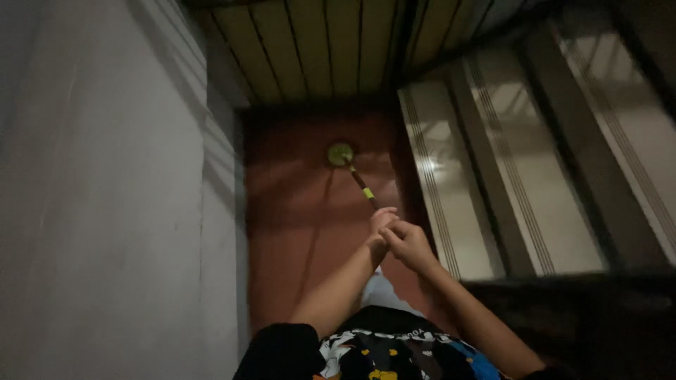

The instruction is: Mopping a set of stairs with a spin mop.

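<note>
While both the left hand [381, 224] and right hand [407, 241] clamp together at mid-frame on its near end, the long-handled mop [354, 171] reaches to the red floor [296, 232]; probably light, stiff, head-heavy.

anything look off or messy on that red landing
Nothing stands out. Both hands grip a long stick whose round yellowish head rests on the red floor; the dim light hides any small spills.

Dim home stairwell, tiled steps [493, 176] (grooved edges), red landing floor [296, 232], grey wall [105, 211]
</note>
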